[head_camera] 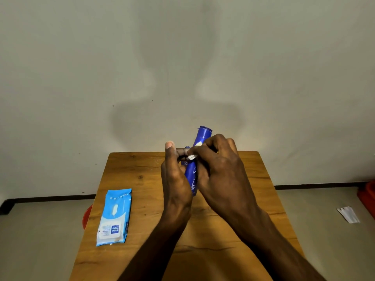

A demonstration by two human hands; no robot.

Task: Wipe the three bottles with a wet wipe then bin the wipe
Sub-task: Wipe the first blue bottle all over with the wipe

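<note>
- Head view, the only one I have. Left hand [176, 175] grips the blue bottle [192, 177] from its left side, thumb up, fingers curled behind it; the bottle is raised off the counter [129, 260], cap tilted up and away from me.
- Right hand [218, 169] is curled over the bottle's upper body, pinching the wet wipe [192, 157] against it. Only small white scraps of wipe show between the fingers; the rest is hidden.
- A second blue item [187, 148] peeks out just behind the left fingers. I cannot tell what it is. No third bottle is visible.
- Wipes pack [114, 217] lies flat on the counter, well left of the left hand, near the counter's left edge.
- Something red [87, 217] shows below the counter's left edge, possibly the bin; I can't confirm.
- My read: mid-wipe on one bottle, with at least part of the task left.
- To do it well, I'd turn the bottle with the left hand while the right draws the wipe from cap to base, then cover the cap and bottom.
- Risk: a wet, slick surface; I'd keep the left grip firm.
</note>
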